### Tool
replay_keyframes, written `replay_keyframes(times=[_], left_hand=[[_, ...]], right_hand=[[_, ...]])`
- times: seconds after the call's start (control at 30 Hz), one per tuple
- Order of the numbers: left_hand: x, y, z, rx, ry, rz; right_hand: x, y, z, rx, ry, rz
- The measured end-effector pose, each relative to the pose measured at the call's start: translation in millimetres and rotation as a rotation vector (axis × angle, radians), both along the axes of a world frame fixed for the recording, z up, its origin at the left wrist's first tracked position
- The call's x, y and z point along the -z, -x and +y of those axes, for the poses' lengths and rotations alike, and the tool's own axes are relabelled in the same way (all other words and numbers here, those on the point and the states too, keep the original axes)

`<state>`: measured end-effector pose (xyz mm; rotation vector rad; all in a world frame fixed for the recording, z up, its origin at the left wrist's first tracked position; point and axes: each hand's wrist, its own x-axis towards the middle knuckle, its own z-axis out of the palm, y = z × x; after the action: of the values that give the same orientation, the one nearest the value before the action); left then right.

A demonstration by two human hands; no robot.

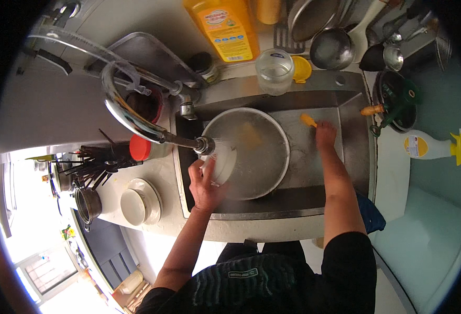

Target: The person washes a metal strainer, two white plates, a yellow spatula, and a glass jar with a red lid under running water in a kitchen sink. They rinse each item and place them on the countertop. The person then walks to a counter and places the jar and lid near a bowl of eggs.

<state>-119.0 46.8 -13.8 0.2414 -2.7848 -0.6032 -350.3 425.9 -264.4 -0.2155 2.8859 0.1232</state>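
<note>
My left hand (207, 184) grips a pale bowl (225, 163) by its rim, beneath the faucet's spout (205, 145) and over the left part of a large round metal basin (262, 172). The basin holds cloudy water, with a blurred yellowish shape in it. On the right side of the steel sink (309, 161), my right hand (326, 135) is closed around one end of a small yellow-orange object (308, 120), whose kind I cannot tell. Its other end points up and left, close to the sink floor.
Left of the sink stand stacked dishes (156, 202), a red-lidded jar (141, 148) and many chopsticks (93, 161). Behind it are a clear jar (275, 70), a large orange detergent bottle (228, 33) and ladles (332, 49). A white spray bottle (431, 145) lies right.
</note>
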Motion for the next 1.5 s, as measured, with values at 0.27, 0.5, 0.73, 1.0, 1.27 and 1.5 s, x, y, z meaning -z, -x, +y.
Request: replay_keyframes(times=[0.27,0.5,0.73,1.0,1.27,1.5], left_hand=[[-45.2,-64.1,-69.4,-0.477,-1.093,0.046],[-103.2,-136.2,-119.5,-0.723,-1.371,0.389],[-120.5,-186.5,-187.4,-0.933,-1.236,0.386],[-106.0,-200.8,-220.4,-0.884,-1.051,0.120],[-69.6,-222.0,-248.5,-1.043,-0.865,-0.117],[-60.4,-236.3,-249.7,-1.152,-0.651,-0.162]], right_hand=[[-93.2,-61.1,-42.3,0.590,1.632,-0.776],[-161.5,-103.5,-135.3,0.317,1.503,-1.112],[-146.4,-107.0,-224.5,0.493,1.624,-1.257],[-198.0,-120.8,-226.0,0.489,1.550,-1.227],[-220.3,-146.3,-212.7,0.566,1.438,-1.243],[-172.4,-144.1,-234.4,0.614,1.533,-1.254]])
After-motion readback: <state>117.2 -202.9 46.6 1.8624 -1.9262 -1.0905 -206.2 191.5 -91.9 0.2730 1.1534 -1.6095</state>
